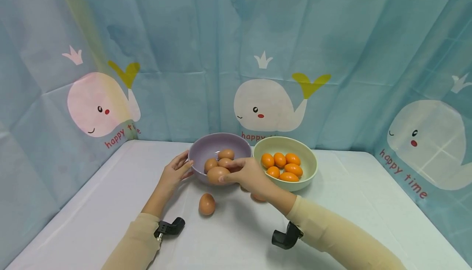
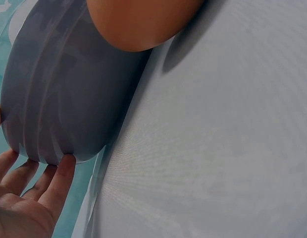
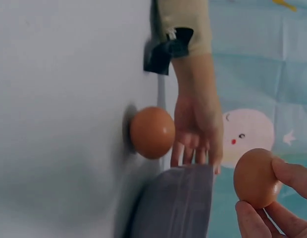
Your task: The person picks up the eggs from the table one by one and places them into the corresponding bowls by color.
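A brown egg (image 1: 217, 175) is pinched between the thumb and fingers of my right hand (image 1: 250, 175), over the near rim of the purple bowl (image 1: 198, 149). In the right wrist view the same egg (image 3: 256, 178) is raised off the table. Inside the bowl lie brown eggs (image 1: 226, 154). My left hand (image 1: 172, 176) touches the bowl's left side; the left wrist view shows its fingertips (image 2: 67, 163) against the outer wall. Another brown egg (image 1: 207, 204) rests on the table in front of the bowl. My right hand and wrist partly cover a further egg (image 1: 259, 197).
Touching the purple bowl on its right stands a light green bowl (image 1: 311, 167) with several orange oval fruits (image 1: 279, 160). Both sit on a white-covered table (image 1: 354, 204). A blue whale-print curtain (image 1: 206, 57) hangs behind and at the sides.
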A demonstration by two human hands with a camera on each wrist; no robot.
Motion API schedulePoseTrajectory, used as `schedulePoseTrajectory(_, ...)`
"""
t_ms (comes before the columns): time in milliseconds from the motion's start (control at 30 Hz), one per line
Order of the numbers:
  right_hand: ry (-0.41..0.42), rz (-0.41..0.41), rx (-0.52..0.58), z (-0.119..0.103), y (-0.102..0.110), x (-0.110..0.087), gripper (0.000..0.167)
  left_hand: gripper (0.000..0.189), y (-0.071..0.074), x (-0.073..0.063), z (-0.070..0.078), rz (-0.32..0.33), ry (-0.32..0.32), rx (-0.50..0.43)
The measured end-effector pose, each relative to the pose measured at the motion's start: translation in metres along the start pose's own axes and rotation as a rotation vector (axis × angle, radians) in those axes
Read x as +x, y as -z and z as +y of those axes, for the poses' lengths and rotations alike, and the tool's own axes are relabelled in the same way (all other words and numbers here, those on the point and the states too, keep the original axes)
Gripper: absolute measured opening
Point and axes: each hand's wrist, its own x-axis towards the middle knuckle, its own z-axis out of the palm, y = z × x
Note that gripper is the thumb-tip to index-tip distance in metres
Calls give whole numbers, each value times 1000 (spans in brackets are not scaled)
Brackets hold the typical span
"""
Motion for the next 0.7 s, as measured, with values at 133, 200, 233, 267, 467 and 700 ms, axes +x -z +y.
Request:
schedulePoseTrajectory(133, 6, 30, -32, -2, 2, 11, 40, 62, 1, 0, 1, -5, 1, -2)
schedulePoseTrajectory(200, 0, 34, -36, -2, 3, 16, 38, 63, 1, 0, 1, -11, 0, -6)
schedulePoseTrajectory(233, -5, 37, -37, -1, 4, 19, 38, 63, 1, 0, 1, -13, 0, -7)
schedulePoseTrajectory(267, -7, 40, -44, 0, 4, 21, 37, 63, 1, -1, 1, -14, -1, -7)
schedulePoseTrajectory(467, -3, 54, -101, 7, 5, 37, 41, 62, 1, -1, 0, -7, -5, 1)
schedulePoseTrajectory(700, -29, 26, -108, 11, 6, 46, 37, 65, 1, 1, -2, -24, -11, -20)
